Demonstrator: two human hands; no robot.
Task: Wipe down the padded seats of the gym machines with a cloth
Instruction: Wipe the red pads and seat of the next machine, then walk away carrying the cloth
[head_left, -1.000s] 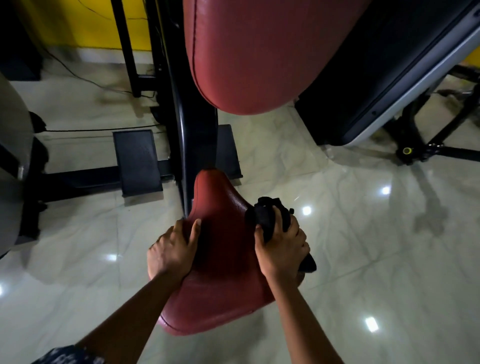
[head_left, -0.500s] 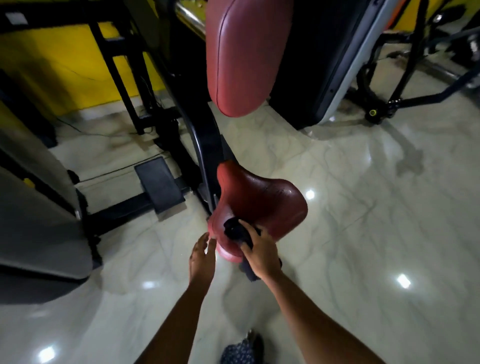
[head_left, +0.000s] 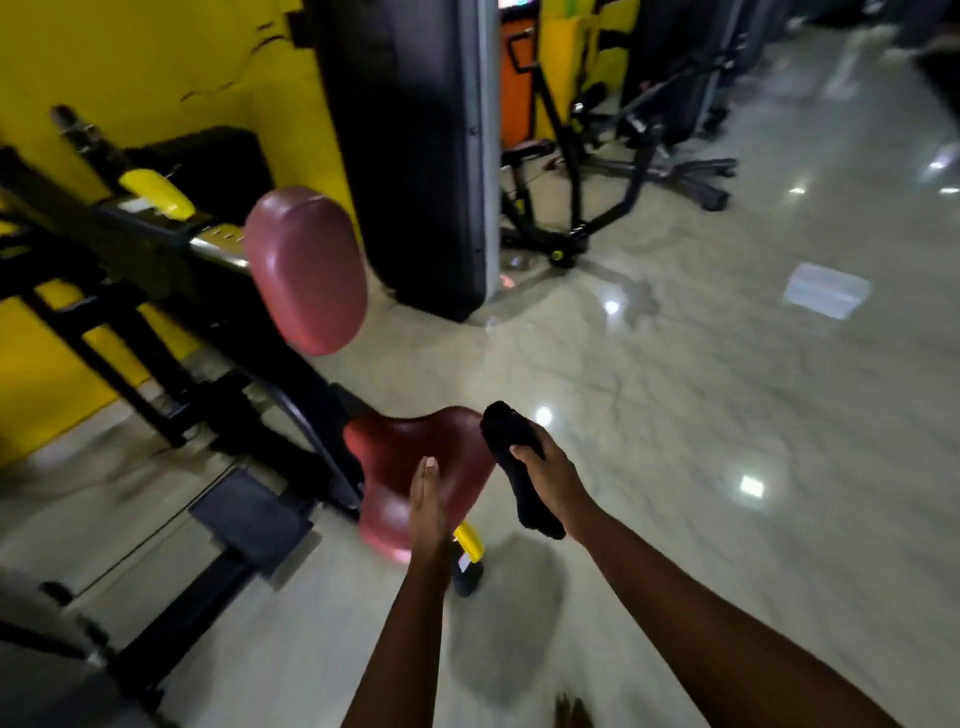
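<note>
A red padded seat (head_left: 395, 457) sits low on a black machine frame, with a red padded backrest (head_left: 306, 270) above and to its left. My right hand (head_left: 550, 480) is closed around a dark cloth (head_left: 511, 441), held in the air just off the seat's right edge. The cloth hangs down below my fingers. My left hand (head_left: 428, 499) hovers over the seat's near side, flat and edge-on, fingers straight, holding nothing. A yellow lever (head_left: 467, 540) pokes out under the seat.
The black machine frame (head_left: 156, 322) and a footplate (head_left: 249, 514) spread to the left against a yellow wall. A tall black weight-stack housing (head_left: 415, 156) stands behind. More machines (head_left: 623, 156) line the far right. Glossy marble floor (head_left: 675, 441) stretches right.
I have stepped back and the view has lifted toward the room. Both hands have come off the seat; the right hand has raised the cloth clear of the seat's edge.
</note>
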